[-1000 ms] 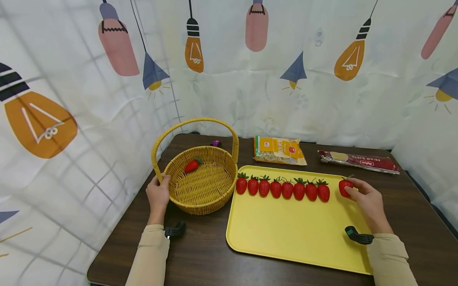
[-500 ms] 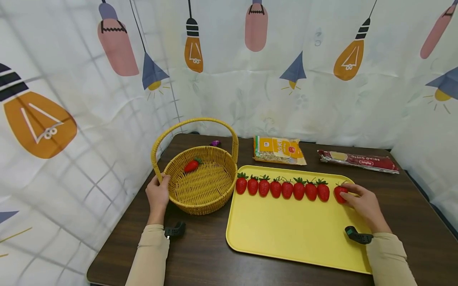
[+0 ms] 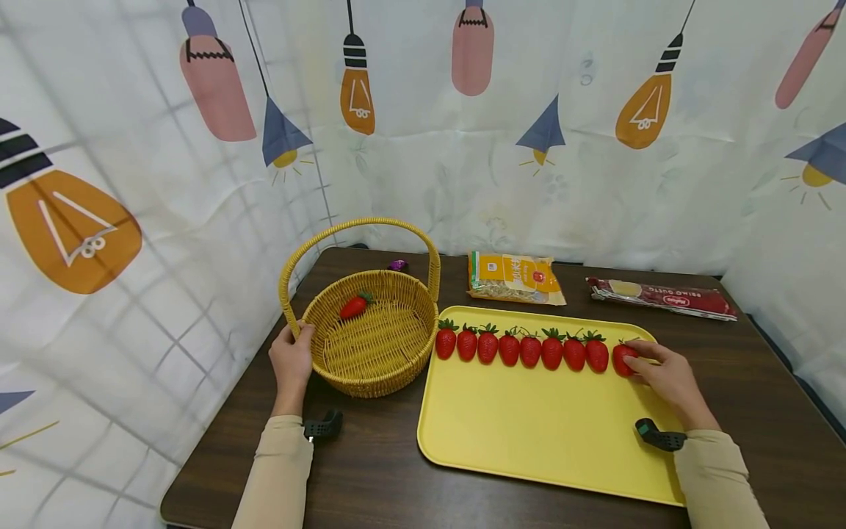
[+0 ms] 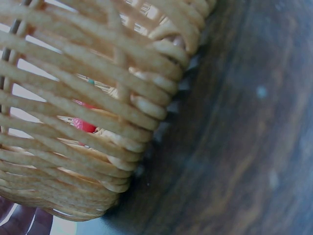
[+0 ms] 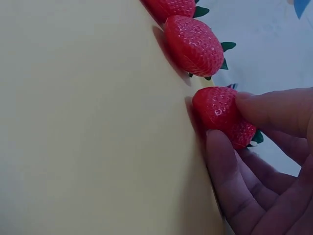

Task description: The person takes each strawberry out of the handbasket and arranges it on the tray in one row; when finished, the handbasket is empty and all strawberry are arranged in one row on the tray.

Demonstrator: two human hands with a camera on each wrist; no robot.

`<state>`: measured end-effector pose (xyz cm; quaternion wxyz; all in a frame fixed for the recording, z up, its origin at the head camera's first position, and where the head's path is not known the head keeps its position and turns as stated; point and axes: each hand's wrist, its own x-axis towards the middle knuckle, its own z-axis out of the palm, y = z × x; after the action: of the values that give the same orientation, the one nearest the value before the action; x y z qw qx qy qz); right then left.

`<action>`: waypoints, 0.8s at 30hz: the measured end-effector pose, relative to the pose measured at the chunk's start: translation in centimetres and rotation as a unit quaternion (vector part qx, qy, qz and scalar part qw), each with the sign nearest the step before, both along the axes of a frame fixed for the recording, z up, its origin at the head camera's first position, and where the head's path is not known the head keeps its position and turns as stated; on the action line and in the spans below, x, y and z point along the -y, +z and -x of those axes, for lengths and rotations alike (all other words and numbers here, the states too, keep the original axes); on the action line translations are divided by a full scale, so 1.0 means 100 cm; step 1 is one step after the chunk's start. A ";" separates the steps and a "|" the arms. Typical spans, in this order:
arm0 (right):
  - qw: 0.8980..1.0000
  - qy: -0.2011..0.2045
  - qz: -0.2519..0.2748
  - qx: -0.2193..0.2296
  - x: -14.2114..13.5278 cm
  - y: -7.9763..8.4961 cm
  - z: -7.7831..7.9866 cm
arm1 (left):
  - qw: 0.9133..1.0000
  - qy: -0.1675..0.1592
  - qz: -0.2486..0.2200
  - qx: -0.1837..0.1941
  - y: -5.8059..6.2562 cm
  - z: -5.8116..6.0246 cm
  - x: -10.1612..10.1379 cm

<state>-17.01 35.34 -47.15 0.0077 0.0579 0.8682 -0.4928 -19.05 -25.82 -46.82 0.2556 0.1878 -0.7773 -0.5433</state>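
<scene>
My right hand (image 3: pixel 670 380) pinches a red strawberry (image 3: pixel 623 361) between thumb and fingers, at the right end of a row on the yellow tray (image 3: pixel 529 430). In the right wrist view this strawberry (image 5: pixel 217 107) is low against the tray, its leafy end partly behind the thumb, with a small gap to the neighbouring strawberry (image 5: pixel 195 46). At the left, my left hand (image 3: pixel 292 364) holds the side of a woven yellow basket (image 3: pixel 390 386) near the foot of its handle; the fingers are partly hidden. Inside lies a single strawberry (image 3: pixel 353 306), seen through the weave in the left wrist view.
Several strawberries (image 3: pixel 531 351) line the tray's far side, leaves pointing away. Behind the tray lie an orange-and-clear food packet (image 3: pixel 515 278) and a long dark-red packet (image 3: pixel 663 298). A small purple wrapped item (image 3: pixel 398 265) sits behind the basket. A printed curtain (image 3: pixel 463 184) stands behind the table.
My right hand has carried the pinched strawberry left and slightly lower, closer to the row's end. The left hand and basket have stayed in place.
</scene>
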 end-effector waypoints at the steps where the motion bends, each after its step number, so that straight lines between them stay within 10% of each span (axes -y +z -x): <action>1: 1.000 0.000 0.000 -0.004 0.000 0.000 0.000 | 1.000 0.000 0.001 -0.001 0.000 0.000 0.000; 24: 1.000 0.004 0.002 -0.015 0.003 -0.004 0.001 | 1.000 -0.002 0.009 -0.003 0.000 -0.001 0.001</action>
<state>-17.10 35.00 -47.54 -0.0031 0.0469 0.8673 -0.4955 -18.95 -25.87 -46.84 0.2586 0.1820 -0.7815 -0.5377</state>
